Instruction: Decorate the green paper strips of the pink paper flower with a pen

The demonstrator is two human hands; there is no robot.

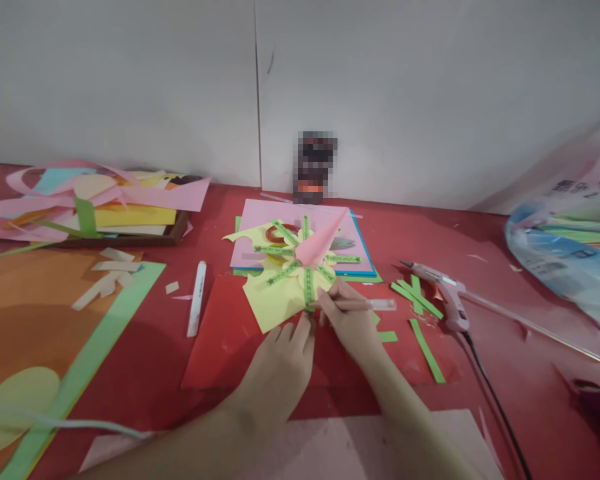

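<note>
My right hand [353,320] grips a pen [355,305] with a clear end, its tip at a green paper strip [309,283] that bears dark marks. At the strip's lower end, the bunched fingertips of my left hand [283,357] hold it; the thumb is hidden. The strip belongs to a paper flower, where several marked green strips radiate around a pink paper cone [314,247]. Beneath lies pale yellow paper [267,303] with scalloped cutouts. A pink sheet [245,233] with blue edging is behind it, and a red sheet [220,340] lies under my hands.
A hot glue gun [447,293] and loose green strips [427,350] lie to the right. Left are a white marker [197,300], orange paper [25,320] and a brown tray [175,233] of paper scraps. A phone-like, blurred object [314,167] leans on the wall; a plastic bag [570,253] sits far right.
</note>
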